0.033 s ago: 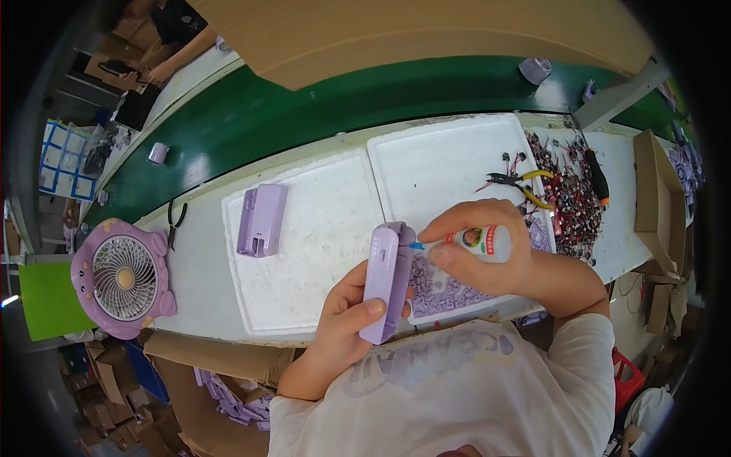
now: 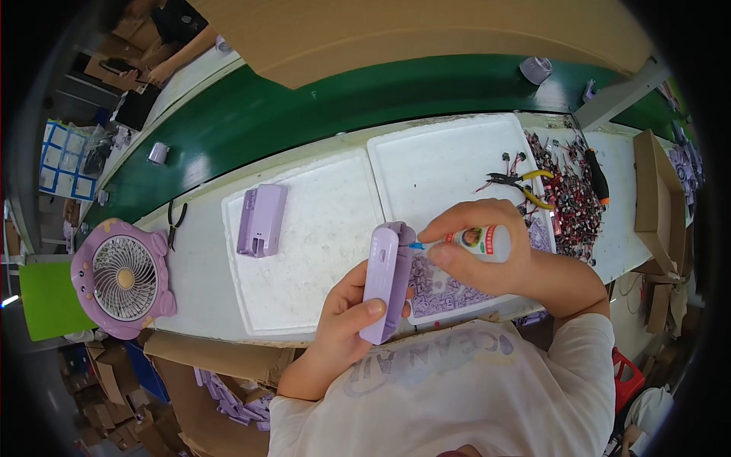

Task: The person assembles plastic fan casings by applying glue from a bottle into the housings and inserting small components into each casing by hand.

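Now gripping a lilac plastic casing (image 2: 384, 280) upright in the left hand (image 2: 344, 316), above the white foam tray (image 2: 320, 251); right hand (image 2: 480, 255) closed round a small glue bottle (image 2: 480, 242), blue nozzle touching the casing.

Lighting: bright, even, overhead; shadows soft and short. Glare: mild on white foam trays (image 2: 320, 251). Focus: centre sharp. Edges: strong fisheye bending, black vignette, corners dark and smeared.

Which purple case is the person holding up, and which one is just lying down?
The purple case in the left hand is held up on edge. The right hand points a glue bottle at it. The other purple case lies flat, untouched, on the white foam tray.
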Demonstrator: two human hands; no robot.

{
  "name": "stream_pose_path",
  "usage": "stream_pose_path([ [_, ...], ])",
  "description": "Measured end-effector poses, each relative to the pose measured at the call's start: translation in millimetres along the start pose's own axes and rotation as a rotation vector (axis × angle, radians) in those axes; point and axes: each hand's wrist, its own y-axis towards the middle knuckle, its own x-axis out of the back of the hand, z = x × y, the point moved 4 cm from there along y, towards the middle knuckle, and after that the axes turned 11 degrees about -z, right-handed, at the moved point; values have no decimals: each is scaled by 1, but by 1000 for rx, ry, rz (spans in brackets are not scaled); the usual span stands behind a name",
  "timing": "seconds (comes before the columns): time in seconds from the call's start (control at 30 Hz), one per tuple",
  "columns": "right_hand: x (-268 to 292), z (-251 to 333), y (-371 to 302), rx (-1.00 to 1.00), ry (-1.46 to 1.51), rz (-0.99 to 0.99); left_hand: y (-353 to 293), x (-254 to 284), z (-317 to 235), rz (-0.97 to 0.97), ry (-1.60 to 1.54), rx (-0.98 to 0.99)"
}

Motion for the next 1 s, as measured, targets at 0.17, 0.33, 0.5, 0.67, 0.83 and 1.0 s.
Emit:
stream_pose_path([
  [0.17, 0, 1, 1, -12, -40, 6, 0, -1, -1, 1, 10, -3],
  [0.33, 7, -1, 4, -22, -13, 12, 1, 1, -1, -8, 28, -12],
  [0.5, 44, -48, 65, 185, -633, -157, 3, 3, 1, -17, 4, -31],
  [0.67, 66, -108, 71, 139, -951, 150, 5, 3, 3, -20, 2, -12],
  [0.83, 73, -77, 56, 44, -918, 323, 6, 11, 5, -61, 2, -12],
  [1.0, 69, -73, 20, 236, -1108, 433, 10, 10, 7, -49, -4, -4],
])
